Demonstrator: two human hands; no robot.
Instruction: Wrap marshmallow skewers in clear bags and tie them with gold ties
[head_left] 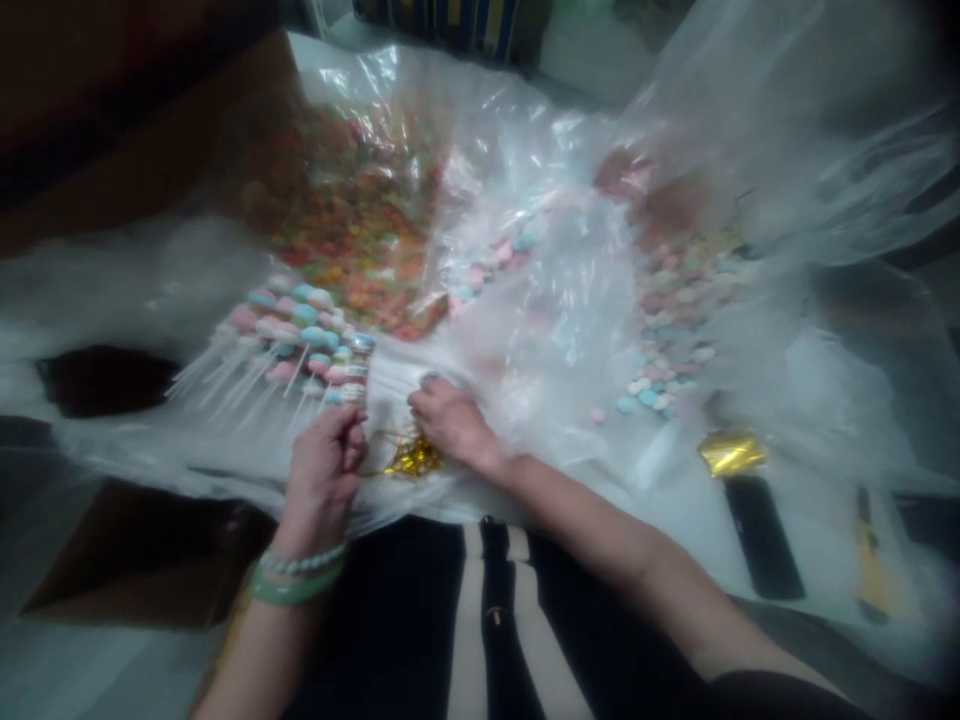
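My left hand (330, 455), with a beaded bracelet and a green bangle at the wrist, is closed round the lower end of an upright wrapped candy skewer (356, 365). My right hand (450, 420) lies to its right with fingers bent together above gold twist ties (416, 457); what its fingertips pinch, if anything, is too blurred to tell. Beside my left hand, a pile of pink, white and blue marshmallow skewers (281, 330) rests with white sticks pointing toward the lower left. White sticks or wrappers (405, 375) lie between the hands.
Behind the hands is a plastic bag of colourful gummies (360, 240). Loose marshmallows (660, 385) lie on plastic sheeting at the right. Farther right are a gold packet (733, 453), a black phone-like object (763, 538) and a yellow cutter (871, 565). A cardboard box (142, 555) stands lower left.
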